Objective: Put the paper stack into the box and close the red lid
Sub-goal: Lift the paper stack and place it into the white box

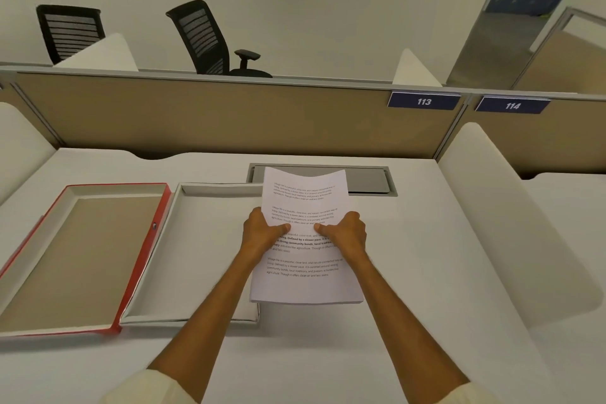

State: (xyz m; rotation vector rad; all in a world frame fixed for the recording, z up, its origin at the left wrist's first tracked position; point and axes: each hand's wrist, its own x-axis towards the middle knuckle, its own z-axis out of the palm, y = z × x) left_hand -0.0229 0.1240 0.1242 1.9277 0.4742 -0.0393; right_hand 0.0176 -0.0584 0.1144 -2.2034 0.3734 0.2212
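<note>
Both hands are clamped on the paper stack (305, 239), one on each long side: the left hand (264, 233) grips the left edge and the right hand (344, 233) grips the right edge, with the thumbs lying on top of the page and the other fingers hidden under it. The stack is held up over the white desk (426, 272), and its far end bends down in the middle. It hangs just right of the box (196, 239), and its left edge covers the box's right wall, so that wall and the near right corner are hard to see. The box is open and white inside, and nothing lies in it. Left of the box, touching it along a red spine, the red lid (78, 259) lies flat and open with its brown inside facing up; its near left corner is cut off by the edge of the picture. The words on the top page are too small to read. Behind the stack a grey hatch (367, 179) is set into the desk, and the paper hides its left half. Beyond the box a tan divider wall (229, 115) stands along the back of the desk, with blue signs 113 (423, 101) and 114 (512, 105). Over that wall two black chairs (210, 39) show only their tops.
</note>
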